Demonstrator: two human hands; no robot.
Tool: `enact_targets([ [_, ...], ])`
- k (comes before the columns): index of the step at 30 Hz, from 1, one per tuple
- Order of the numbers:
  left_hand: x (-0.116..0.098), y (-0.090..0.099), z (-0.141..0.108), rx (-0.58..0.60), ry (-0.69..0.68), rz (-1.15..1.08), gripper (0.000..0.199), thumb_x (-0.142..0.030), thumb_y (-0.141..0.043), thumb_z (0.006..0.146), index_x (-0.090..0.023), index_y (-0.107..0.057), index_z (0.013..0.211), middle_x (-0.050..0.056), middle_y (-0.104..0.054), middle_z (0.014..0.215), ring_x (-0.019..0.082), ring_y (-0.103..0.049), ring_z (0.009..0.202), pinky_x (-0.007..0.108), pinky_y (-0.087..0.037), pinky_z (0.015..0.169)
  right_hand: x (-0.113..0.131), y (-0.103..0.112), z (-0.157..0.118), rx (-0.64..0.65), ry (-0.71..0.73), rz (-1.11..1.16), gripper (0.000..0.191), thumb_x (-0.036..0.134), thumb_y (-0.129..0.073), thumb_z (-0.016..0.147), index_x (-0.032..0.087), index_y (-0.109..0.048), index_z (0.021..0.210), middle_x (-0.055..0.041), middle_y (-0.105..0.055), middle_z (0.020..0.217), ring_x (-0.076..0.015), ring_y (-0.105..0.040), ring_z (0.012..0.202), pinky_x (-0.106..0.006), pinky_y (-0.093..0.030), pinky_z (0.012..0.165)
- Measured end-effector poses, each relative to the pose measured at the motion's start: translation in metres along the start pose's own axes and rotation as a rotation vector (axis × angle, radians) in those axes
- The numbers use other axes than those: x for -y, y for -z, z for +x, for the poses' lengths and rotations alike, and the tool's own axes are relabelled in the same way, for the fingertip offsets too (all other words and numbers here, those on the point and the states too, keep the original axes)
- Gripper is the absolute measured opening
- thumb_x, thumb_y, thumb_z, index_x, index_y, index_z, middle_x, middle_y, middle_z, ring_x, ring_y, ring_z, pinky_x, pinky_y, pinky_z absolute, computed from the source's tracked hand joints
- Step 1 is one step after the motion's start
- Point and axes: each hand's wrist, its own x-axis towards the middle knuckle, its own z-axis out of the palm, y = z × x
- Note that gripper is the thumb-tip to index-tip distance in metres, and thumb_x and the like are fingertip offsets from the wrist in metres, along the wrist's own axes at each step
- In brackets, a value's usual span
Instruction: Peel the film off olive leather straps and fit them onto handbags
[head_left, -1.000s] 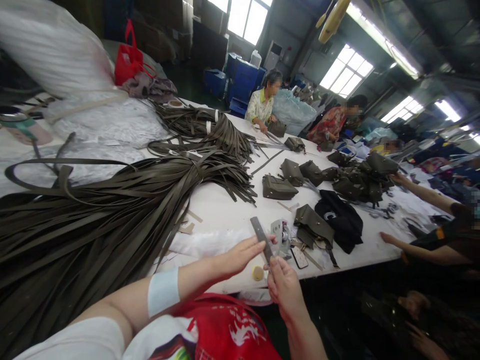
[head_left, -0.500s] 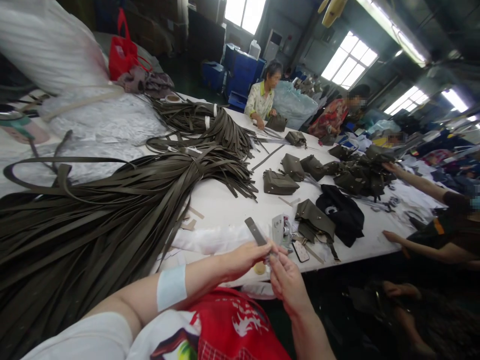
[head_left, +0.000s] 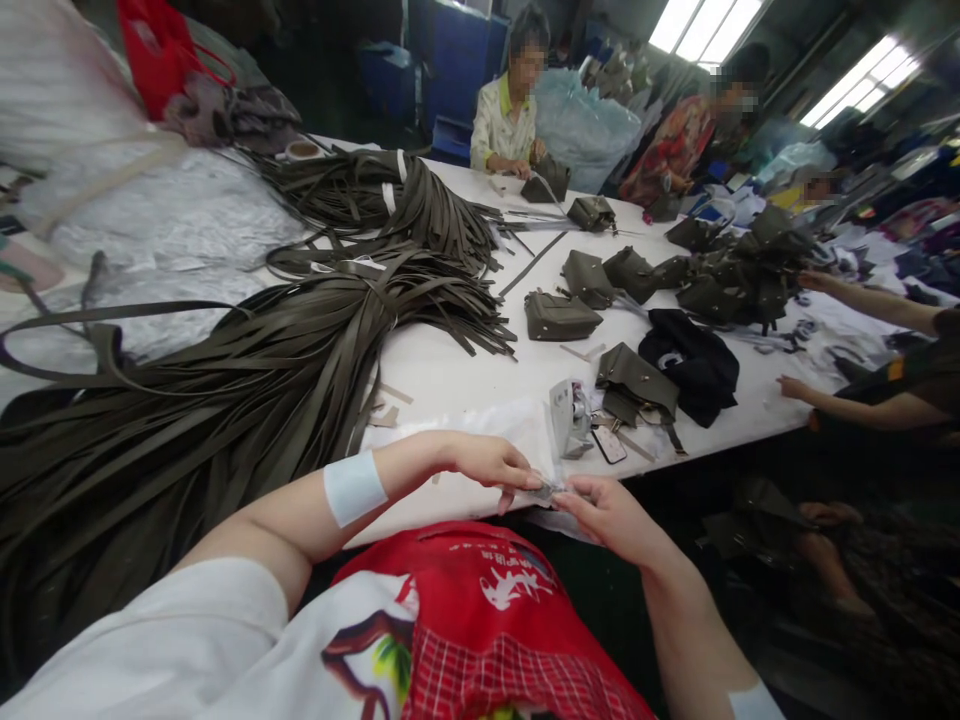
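My left hand (head_left: pixel 499 468) reaches over the table's front edge, its fingers pinched on a small crinkled bit of clear plastic bag (head_left: pixel 549 490). From the other side, my right hand (head_left: pixel 611 515) pinches the same bit with thumb and fingertips. The fingertips of both hands almost meet, and what lies inside the plastic is too small to make out. Behind the hands, a translucent plastic sheet (head_left: pixel 480 425) lies on the white table (head_left: pixel 442 365). A small printed packet (head_left: pixel 570 415) and a phone (head_left: pixel 609 445) rest to the right of it.
Long dark straps (head_left: pixel 247 400) are heaped on the left, with a tied bundle (head_left: pixel 420 205) behind. Several olive bags (head_left: pixel 561 315) sit across the table beside a black cloth (head_left: pixel 690 365). Co-workers (head_left: pixel 502 125) work at the far side; another person's arms (head_left: pixel 870 400) reach in from the right.
The dark strap piece that stuck up from my left hand is out of sight. Both hands have shifted to the crinkled plastic. My view has tilted downward.
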Motion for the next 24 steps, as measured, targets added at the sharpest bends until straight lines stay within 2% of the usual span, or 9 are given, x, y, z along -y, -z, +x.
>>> enact_targets([
  [4,0.006,-0.005,0.002,0.214,-0.019,-0.218,0.051,-0.063,-0.05,0.087,-0.018,-0.073,0.078,0.001,-0.052,0.048,0.012,-0.037,0.045,0.024,-0.027,0.043,-0.006,0.017,-0.009,0.042,0.078,-0.032,0.028,0.044,-0.069,0.079,0.016,-0.067,0.082,0.0026,-0.057,0.057,-0.0105,-0.046,0.049,-0.02,-0.032,0.047],
  [7,0.002,-0.002,-0.003,0.207,-0.021,-0.517,0.044,-0.054,-0.053,0.089,-0.014,-0.07,0.078,-0.005,-0.033,0.043,0.008,-0.024,0.04,0.022,-0.019,0.039,-0.02,0.031,-0.011,0.032,0.18,-0.144,0.032,0.036,-0.078,0.069,0.018,-0.07,0.094,-0.0005,-0.066,0.08,-0.0161,-0.056,0.069,-0.023,-0.041,0.062],
  [10,-0.016,0.012,-0.003,-0.037,-0.146,-0.887,0.033,-0.042,-0.054,0.091,-0.012,-0.068,0.088,-0.006,-0.034,0.047,0.006,-0.021,0.038,0.018,-0.019,0.036,-0.041,0.024,-0.003,-0.155,0.151,-0.172,0.031,0.04,-0.068,0.079,0.018,-0.069,0.101,0.0002,-0.065,0.073,-0.0171,-0.056,0.067,-0.025,-0.041,0.063],
  [13,-0.038,0.034,0.01,-0.486,-0.427,-1.053,0.026,-0.031,-0.054,0.092,-0.014,-0.065,0.109,0.0,-0.057,0.068,0.006,-0.048,0.052,0.017,-0.042,0.052,-0.049,-0.007,0.009,-0.197,0.121,-0.116,0.035,0.046,-0.049,0.092,0.017,-0.069,0.097,0.0014,-0.057,0.059,-0.0161,-0.054,0.059,-0.026,-0.04,0.06],
  [16,-0.044,0.05,0.03,-0.931,-0.614,-0.774,0.034,-0.034,-0.055,0.092,-0.017,-0.058,0.121,0.008,-0.067,0.105,0.016,-0.062,0.093,0.03,-0.047,0.089,-0.035,-0.034,0.005,-0.058,0.204,-0.004,0.044,0.049,-0.04,0.097,0.017,-0.069,0.088,0.0018,-0.05,0.054,-0.0129,-0.047,0.053,-0.025,-0.036,0.055],
  [18,-0.036,0.048,0.043,-1.06,-0.548,-0.347,0.034,-0.041,-0.054,0.091,-0.017,-0.062,0.115,0.01,-0.068,0.109,0.022,-0.059,0.104,0.037,-0.041,0.098,-0.021,-0.034,-0.009,-0.028,0.287,0.131,0.048,0.052,-0.04,0.096,0.017,-0.07,0.085,0.0025,-0.045,0.052,-0.0114,-0.04,0.049,-0.024,-0.033,0.051],
  [19,-0.029,0.042,0.048,-1.031,-0.48,-0.12,0.033,-0.043,-0.051,0.092,-0.017,-0.064,0.108,0.01,-0.068,0.105,0.023,-0.059,0.102,0.037,-0.041,0.097,-0.015,-0.027,-0.018,-0.068,0.325,0.207,0.05,0.054,-0.04,0.096,0.016,-0.07,0.084,0.0027,-0.043,0.05,-0.011,-0.038,0.048,-0.024,-0.03,0.049],
  [21,-0.018,0.021,0.053,-0.838,-0.365,0.238,0.035,-0.044,-0.042,0.095,-0.018,-0.065,0.093,0.01,-0.068,0.093,0.022,-0.06,0.089,0.035,-0.044,0.088,-0.009,-0.002,-0.032,-0.254,0.382,0.339,0.052,0.057,-0.042,0.094,0.015,-0.07,0.078,0.0026,-0.04,0.047,-0.0105,-0.034,0.044,-0.025,-0.026,0.046],
  [24,-0.015,-0.017,0.049,-0.514,-0.339,0.462,0.042,-0.043,-0.03,0.098,-0.019,-0.063,0.088,0.008,-0.064,0.08,0.019,-0.057,0.074,0.03,-0.043,0.077,-0.016,0.043,-0.037,-0.5,0.369,0.437,0.052,0.06,-0.05,0.088,0.016,-0.067,0.069,0.0022,-0.041,0.043,-0.0098,-0.034,0.04,-0.024,-0.024,0.043],
])
